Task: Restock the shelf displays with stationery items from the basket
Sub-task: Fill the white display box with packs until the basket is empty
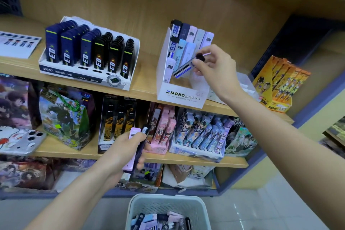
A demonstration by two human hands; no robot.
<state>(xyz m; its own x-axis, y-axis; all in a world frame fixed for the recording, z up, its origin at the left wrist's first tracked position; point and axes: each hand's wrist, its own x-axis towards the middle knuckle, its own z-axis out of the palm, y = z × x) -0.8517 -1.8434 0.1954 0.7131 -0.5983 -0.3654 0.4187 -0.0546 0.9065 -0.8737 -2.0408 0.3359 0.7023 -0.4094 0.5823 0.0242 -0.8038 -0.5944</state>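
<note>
The right hand (214, 65) pinched a pale lead case (183, 69) by its black cap between thumb and fingertips. The case sat tilted in the front row of the white display box (183, 96) on the upper shelf (145, 88). The left hand (123, 147) curled its fingers round two spare cases (139, 142), one pink and one dark. More lay in the basket (168, 198) below.

On shelf (147, 73): lead-case tray (74, 76) left, MONO display (183, 95) right; basket (168, 204) on floor (265, 211) below.
</note>
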